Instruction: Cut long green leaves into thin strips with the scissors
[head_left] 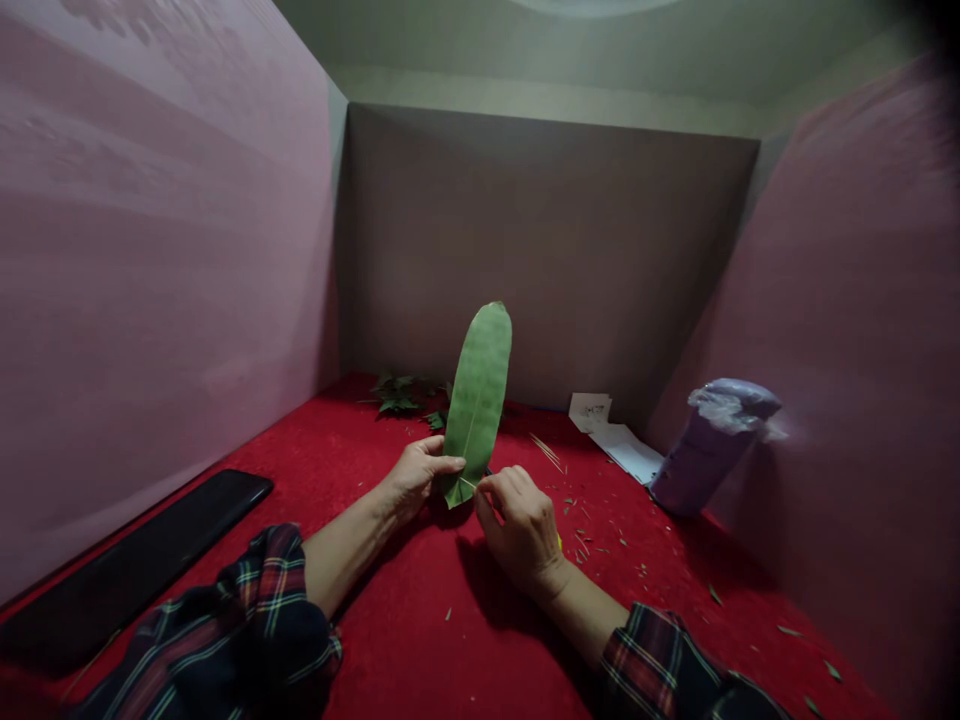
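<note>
A long green leaf [478, 395] stands upright above the red cloth [420, 620], its rounded tip pointing up. My left hand [415, 478] pinches the leaf's lower left edge between thumb and fingers. My right hand [521, 528] is closed at the leaf's base, fingertips pinching a thin pale sliver, perhaps a small stick, against the leaf; something yellow shows under the palm. Both arms wear plaid sleeves.
A black flat object [135, 565] lies at the left. Leafy green sprigs [401, 395] sit at the back. White papers [615, 435] and a purple bag-covered container [709, 440] stand at the right. Thin sticks [547, 452] and leaf scraps litter the cloth. Pink walls enclose the space.
</note>
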